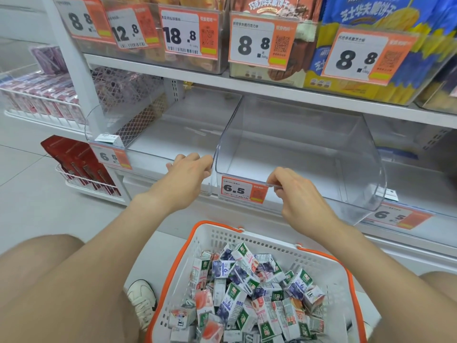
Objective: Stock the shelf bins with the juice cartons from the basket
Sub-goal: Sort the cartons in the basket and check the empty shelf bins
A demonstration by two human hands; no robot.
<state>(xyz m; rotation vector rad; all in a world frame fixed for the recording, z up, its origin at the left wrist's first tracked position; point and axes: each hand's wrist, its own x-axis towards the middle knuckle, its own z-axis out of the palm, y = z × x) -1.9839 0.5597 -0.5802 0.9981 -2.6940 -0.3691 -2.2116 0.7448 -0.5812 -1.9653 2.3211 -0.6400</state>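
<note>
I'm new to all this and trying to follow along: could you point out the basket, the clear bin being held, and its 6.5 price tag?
basket (329, 264): head view, on its white back wall.
clear bin (358, 154): head view, on its right side wall.
6.5 price tag (233, 189): head view, on the printed number.

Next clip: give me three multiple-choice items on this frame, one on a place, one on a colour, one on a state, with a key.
1. Where is the right hand?
A. on the front rim of the clear bin
B. in the basket
C. on a wafer bag

2. What colour are the basket's rim and handles?
A. green
B. orange
C. black

3. What is inside the clear bin?
A. juice cartons
B. red boxes
C. nothing

Key: 1 A, fingers pinch the rim beside the 6.5 tag. 2 B, orange edging on the white basket. 3 C, the juice cartons all lie in the basket.
</note>
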